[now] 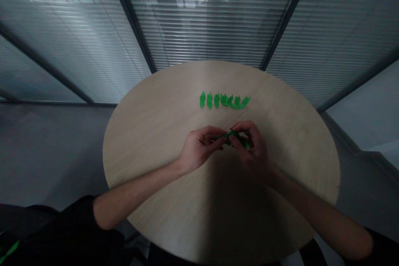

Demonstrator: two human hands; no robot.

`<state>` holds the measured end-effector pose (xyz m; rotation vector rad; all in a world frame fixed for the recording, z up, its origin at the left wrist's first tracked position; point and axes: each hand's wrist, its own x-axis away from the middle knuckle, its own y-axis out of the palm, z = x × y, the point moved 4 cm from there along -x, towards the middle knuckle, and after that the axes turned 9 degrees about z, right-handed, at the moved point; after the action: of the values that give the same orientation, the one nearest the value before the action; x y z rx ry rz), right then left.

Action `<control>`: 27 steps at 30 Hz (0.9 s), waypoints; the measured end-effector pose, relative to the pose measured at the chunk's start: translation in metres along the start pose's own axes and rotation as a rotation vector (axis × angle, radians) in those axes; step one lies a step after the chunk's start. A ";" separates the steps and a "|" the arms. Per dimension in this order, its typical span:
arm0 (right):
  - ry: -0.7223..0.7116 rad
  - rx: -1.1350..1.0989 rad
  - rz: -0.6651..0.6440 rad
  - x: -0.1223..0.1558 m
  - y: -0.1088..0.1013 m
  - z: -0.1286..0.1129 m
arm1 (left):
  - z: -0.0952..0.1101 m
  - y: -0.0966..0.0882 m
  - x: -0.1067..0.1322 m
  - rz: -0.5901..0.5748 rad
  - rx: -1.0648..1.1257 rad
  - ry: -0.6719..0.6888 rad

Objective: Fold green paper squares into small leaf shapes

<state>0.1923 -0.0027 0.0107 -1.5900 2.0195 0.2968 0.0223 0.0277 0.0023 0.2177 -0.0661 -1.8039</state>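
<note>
Steering from afar, I'd let the left hand steady the green piece and the right hand work it gently, both hands' fingers pinching it.

A green piece is held by the left hand and the right hand above the bench. Nearer its far edge, a row of leaf-shaped green pieces is laid; beyond that edge, slatted blinds are seen.
</note>
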 end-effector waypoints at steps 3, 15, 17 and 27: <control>0.004 -0.001 0.000 0.000 0.000 0.000 | 0.001 0.000 0.000 0.015 -0.016 0.007; -0.001 0.006 -0.007 0.001 0.001 -0.001 | 0.007 0.001 0.002 0.018 -0.085 0.099; -0.009 0.011 -0.006 0.001 0.001 -0.002 | 0.008 0.001 0.002 0.016 -0.109 0.117; -0.118 0.040 -0.036 0.000 0.004 -0.011 | 0.007 0.002 0.002 0.025 -0.079 0.095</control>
<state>0.1851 -0.0073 0.0188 -1.5457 1.8948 0.3265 0.0230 0.0245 0.0089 0.2449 0.0696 -1.7646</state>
